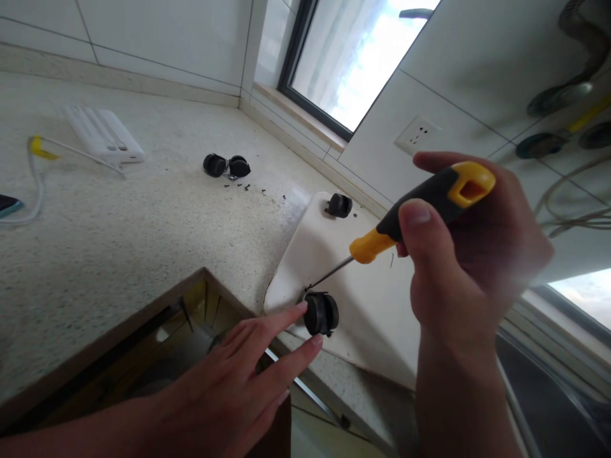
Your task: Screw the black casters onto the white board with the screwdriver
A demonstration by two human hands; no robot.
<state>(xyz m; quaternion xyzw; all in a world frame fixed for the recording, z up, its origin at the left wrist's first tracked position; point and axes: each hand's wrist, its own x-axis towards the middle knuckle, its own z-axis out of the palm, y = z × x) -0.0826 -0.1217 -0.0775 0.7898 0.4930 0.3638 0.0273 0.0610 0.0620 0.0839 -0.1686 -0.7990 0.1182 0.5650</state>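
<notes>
My right hand (458,254) is wrapped round the black and yellow handle of a screwdriver (420,210). Its metal shaft slants down to the left, the tip meeting a small screw (308,289) at the mount of a black caster wheel (321,313). That caster sits near the corner of a white board (363,273). With fingers stretched out and apart, my left hand (248,375) touches the caster's side with its fingertips. A second black caster (340,205) is at the board's far edge.
Two loose casters (226,166) lie on the speckled countertop (167,235), with several small screws (247,187) beside them. A white power bank (105,133) and a white cable (35,184) are at left. Below the counter edge is an opening with a brown rim (143,312).
</notes>
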